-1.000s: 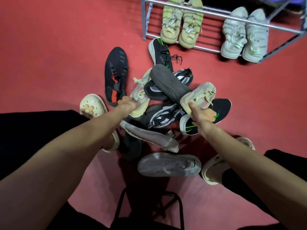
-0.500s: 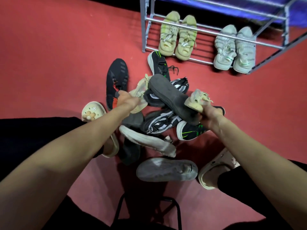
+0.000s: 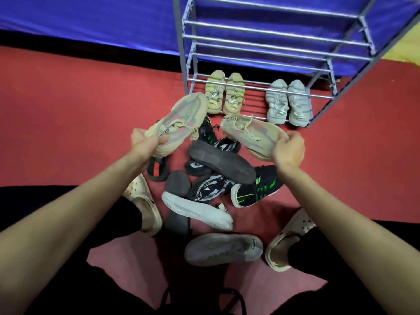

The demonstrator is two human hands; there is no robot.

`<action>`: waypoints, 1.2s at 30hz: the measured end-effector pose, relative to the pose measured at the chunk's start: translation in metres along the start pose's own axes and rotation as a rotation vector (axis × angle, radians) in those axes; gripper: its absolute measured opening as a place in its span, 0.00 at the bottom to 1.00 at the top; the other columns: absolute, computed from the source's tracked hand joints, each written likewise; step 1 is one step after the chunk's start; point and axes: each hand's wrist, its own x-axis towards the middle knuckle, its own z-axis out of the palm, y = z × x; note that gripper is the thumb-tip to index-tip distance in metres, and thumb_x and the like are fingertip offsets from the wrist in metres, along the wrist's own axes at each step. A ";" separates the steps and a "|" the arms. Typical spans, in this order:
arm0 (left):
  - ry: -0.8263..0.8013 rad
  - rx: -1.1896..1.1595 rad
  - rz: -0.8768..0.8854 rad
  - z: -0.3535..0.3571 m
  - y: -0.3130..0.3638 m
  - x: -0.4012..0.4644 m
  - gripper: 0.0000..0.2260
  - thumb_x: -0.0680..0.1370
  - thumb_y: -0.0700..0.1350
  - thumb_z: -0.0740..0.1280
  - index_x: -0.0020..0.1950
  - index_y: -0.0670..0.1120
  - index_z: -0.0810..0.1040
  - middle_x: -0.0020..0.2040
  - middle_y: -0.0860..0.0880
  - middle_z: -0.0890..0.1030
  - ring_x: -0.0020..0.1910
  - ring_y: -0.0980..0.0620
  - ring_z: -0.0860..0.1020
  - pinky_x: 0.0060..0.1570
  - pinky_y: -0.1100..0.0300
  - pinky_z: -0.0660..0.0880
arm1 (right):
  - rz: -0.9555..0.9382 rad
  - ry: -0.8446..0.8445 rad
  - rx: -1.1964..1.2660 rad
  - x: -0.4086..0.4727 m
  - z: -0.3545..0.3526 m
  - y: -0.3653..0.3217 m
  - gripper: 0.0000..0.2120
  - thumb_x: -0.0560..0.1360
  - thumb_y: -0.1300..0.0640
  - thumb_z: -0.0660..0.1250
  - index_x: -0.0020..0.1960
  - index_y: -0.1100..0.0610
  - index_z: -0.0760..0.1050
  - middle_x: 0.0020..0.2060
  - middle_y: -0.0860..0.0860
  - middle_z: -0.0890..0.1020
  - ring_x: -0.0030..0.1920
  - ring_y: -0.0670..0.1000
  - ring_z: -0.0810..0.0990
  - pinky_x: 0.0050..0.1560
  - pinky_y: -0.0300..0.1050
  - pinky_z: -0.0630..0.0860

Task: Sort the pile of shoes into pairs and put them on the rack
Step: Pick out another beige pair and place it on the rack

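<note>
My left hand (image 3: 145, 143) grips the heel of a beige knit sneaker (image 3: 179, 117), held up over the left of the pile. My right hand (image 3: 287, 147) grips its match, a second beige sneaker (image 3: 252, 133), lifted at the right. Below them lies the pile of shoes (image 3: 216, 178) on the red floor: dark grey, black-and-green and black-and-white sneakers, some sole up. The grey metal rack (image 3: 261, 64) stands ahead. On its bottom shelf sit a yellow-green pair (image 3: 225, 94) and a pale grey pair (image 3: 287, 102).
My feet in cream clogs (image 3: 145, 205) (image 3: 288, 242) flank the pile. A grey shoe (image 3: 222, 248) lies sole up near me. A black stool frame (image 3: 204, 298) is at the bottom edge. A blue cloth (image 3: 91, 19) hangs behind the rack.
Both hands have lifted the two beige sneakers out of the pile and up toward the rack. My head has tilted up, so the rack's upper shelves now show.
</note>
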 end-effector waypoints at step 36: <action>-0.554 0.061 -0.060 0.089 -0.035 0.001 0.30 0.71 0.49 0.73 0.70 0.50 0.68 0.60 0.53 0.75 0.59 0.54 0.73 0.57 0.63 0.66 | -0.054 -0.450 0.487 0.058 0.041 0.047 0.04 0.74 0.59 0.70 0.41 0.54 0.80 0.36 0.47 0.82 0.33 0.38 0.79 0.38 0.33 0.77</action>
